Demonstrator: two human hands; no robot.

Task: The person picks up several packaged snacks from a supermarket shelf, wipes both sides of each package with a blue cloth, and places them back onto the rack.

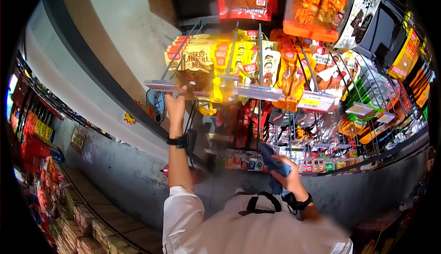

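Observation:
My left hand (pixel 175 106) is raised to the front of a hanging rack, its fingers closed at the lower edge of a clear price-tag holder (pixel 161 86). Behind that holder hang yellow snack pouches (pixel 198 63) with a dark window, lined up on a metal hook. The holder hides part of my left fingers. Lower and to the right, my right hand (pixel 285 177) grips a bunched blue cloth (pixel 272 160), which sticks up past the fingers. The cloth is apart from the shelves.
More bagged snacks (pixel 291 70) hang rightward on hooks with projecting tag holders (pixel 317 101). Large packs (pixel 319 6) overhang from above. A grey-white column (pixel 115 70) stands close on my left. Stacked goods (pixel 87 217) line the lower left.

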